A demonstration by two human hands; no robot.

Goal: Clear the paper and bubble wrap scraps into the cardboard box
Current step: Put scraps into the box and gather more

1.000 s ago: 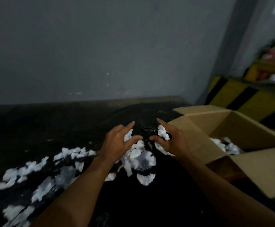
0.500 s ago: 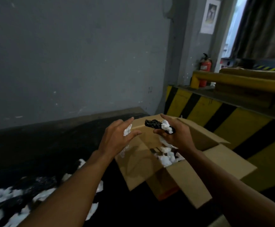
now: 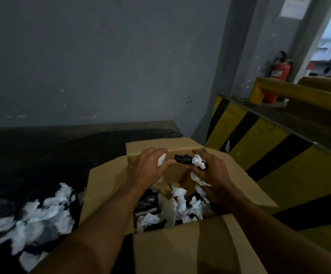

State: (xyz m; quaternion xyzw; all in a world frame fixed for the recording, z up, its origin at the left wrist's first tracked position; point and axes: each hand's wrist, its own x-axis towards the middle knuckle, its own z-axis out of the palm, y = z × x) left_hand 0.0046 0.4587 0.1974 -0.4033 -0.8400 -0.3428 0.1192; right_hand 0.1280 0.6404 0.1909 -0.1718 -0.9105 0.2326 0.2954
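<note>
- Cardboard box [image 3: 180, 252] nearest, flaps open, partly filled: dropped scraps [image 3: 178, 202] already inside.
- Loose scraps [image 3: 42, 214] lie left of the box on the dark surface [image 3: 52, 155]; plenty left, task looks roughly midway.
- Left hand [image 3: 149, 171] over box opening, grip pinching white scrap [image 3: 161, 160]; right hand [image 3: 214, 175] beside it, grip closed round mixed wad [image 3: 183, 159], black and white. Nothing released yet.
- Versus a second ago: hands moved from the pile to above the box, same loads.
- Fire extinguisher [image 3: 279, 76] far right.
</note>
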